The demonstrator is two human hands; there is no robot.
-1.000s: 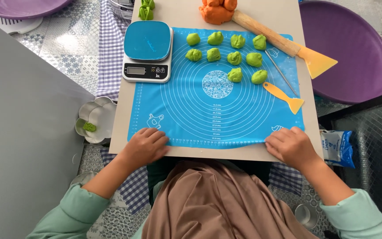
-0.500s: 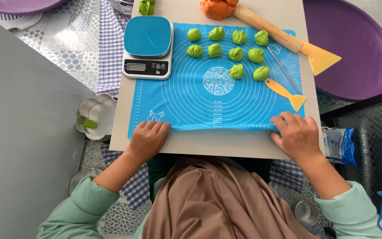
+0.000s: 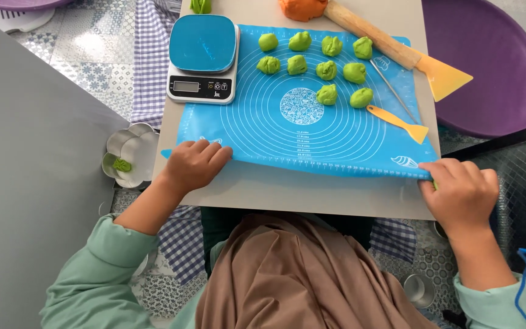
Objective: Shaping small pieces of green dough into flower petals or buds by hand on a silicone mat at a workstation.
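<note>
The left hand (image 3: 195,163) lies curled, fingertips pressing the near-left edge of the blue mat (image 3: 299,131); the right hand (image 3: 462,194) pinches its near-right corner. Beyond the fingers sit green dough balls (image 3: 327,94), farther left a kitchen scale (image 3: 204,58).

— What are the hands doing?
— The left hand (image 3: 195,163) lies on the near left corner of the blue mat (image 3: 302,131). The right hand (image 3: 461,194) pinches the near right corner with its fingers (image 3: 442,170).

— What is on the mat?
— Ten little green dough balls (image 3: 327,94) sit at the far side. A yellow scraper (image 3: 400,122) lies near them. A blue scale (image 3: 203,58) stands on the far left corner.

— And past the mat?
— A wooden rolling pin (image 3: 369,33) touches orange dough (image 3: 302,8) on the pale surface (image 3: 312,195). A purple tray (image 3: 494,61) is on the right.
</note>
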